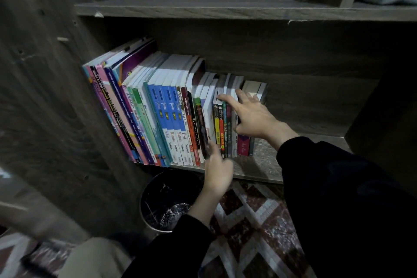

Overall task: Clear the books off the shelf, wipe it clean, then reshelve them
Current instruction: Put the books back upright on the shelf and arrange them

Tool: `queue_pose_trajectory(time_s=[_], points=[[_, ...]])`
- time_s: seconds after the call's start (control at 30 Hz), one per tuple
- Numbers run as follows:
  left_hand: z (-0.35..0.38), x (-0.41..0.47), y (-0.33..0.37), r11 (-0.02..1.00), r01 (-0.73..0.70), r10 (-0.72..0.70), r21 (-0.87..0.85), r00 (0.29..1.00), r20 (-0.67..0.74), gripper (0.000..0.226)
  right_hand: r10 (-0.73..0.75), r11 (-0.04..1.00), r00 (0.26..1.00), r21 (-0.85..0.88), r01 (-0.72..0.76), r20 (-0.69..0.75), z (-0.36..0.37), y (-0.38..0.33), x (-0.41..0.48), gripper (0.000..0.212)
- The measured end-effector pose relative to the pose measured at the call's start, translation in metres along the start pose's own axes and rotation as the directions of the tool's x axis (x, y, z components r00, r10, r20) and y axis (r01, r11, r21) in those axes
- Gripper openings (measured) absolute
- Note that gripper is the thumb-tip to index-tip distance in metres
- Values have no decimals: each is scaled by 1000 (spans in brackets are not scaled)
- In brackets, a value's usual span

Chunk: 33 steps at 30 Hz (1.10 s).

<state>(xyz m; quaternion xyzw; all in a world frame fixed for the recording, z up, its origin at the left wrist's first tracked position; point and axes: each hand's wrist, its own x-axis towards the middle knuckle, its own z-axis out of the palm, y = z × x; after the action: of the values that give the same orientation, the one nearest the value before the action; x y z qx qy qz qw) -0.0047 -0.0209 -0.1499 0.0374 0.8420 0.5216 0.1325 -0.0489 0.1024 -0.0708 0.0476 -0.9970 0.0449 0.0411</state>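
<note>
With the right hand (252, 117) spread open on top of the books (222, 128), gripping nothing yet, tilt a few outward into the blurred, open left hand (217, 171) below it.

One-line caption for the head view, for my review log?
Right hand rests on the tops of shelved books; left hand reaches their spines, bin below.
</note>
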Motion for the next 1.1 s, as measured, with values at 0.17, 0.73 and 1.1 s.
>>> queue_pose_trajectory(time_s=[0.17, 0.73, 1.1], points=[[7, 22, 19, 1000, 26, -27, 9, 998, 65, 84, -4, 1000, 1000, -3, 4, -5, 2, 1, 2, 90], [-23, 40, 23, 998, 54, -53, -27, 998, 26, 57, -14, 1000, 1000, 2, 14, 2, -2, -3, 2, 92], [-41, 38, 66, 781, -273, 413, 561, 901, -136, 72, -25, 999, 999, -37, 23, -30, 9, 9, 6, 100]])
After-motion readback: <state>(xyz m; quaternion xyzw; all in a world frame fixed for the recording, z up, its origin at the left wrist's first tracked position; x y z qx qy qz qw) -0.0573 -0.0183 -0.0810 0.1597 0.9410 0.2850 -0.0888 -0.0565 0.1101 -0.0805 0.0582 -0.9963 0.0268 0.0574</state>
